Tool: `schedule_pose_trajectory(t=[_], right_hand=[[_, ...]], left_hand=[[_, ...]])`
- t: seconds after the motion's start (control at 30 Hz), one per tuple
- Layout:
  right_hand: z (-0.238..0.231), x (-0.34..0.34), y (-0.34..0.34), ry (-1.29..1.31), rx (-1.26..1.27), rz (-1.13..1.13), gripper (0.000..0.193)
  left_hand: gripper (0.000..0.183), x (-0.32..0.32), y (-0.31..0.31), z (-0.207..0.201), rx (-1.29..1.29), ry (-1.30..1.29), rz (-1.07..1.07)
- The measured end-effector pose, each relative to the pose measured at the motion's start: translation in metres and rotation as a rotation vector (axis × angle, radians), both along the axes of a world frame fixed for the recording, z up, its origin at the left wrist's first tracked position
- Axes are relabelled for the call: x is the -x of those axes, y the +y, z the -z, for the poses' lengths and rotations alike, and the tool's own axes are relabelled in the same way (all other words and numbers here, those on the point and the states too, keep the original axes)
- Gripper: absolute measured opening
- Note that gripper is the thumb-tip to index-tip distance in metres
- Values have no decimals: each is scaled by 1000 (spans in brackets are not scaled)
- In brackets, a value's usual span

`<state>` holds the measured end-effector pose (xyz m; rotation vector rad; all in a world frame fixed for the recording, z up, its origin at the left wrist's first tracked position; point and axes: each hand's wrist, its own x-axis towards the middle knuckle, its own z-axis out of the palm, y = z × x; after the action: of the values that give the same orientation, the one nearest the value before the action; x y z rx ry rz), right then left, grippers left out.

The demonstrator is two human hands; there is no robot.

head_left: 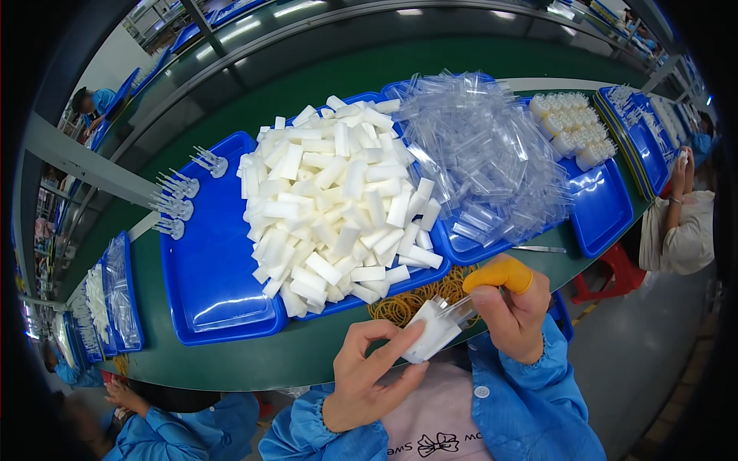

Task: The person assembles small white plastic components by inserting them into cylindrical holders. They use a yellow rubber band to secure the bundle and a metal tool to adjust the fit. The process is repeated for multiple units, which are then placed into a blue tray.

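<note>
While R hand pinches clear plastic pc, L hand: grasps white block w/ thumb + fingers.
Block: btwn hands, tilted, top end by plastic pc.
Rubber bands: just behind grip.
White pile: farther back, L of grip.

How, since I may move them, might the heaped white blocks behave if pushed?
The white blocks look like matte foam, so probably light. Flat sides suggest sliding, not rolling. Heaped high in the blue tray, some might tumble.
</note>
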<state>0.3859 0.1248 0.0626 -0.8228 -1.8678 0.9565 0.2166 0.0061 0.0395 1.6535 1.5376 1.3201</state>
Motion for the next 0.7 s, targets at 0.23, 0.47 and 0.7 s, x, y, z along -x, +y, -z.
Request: schedule_pose_trajectory(t=[0.23,0.47,0.7], right_hand=[[2,-2,1,27,83,-120,10],[-4,-9,-3,-89,-87,-100,27],[11,-19,-9,29,-58,-96,31]], left_hand=[[51,1,-2,7,-64,18,43],[48,8,4,25,38,-386,-90],[50,2,-4,23,156,-1073,47]])
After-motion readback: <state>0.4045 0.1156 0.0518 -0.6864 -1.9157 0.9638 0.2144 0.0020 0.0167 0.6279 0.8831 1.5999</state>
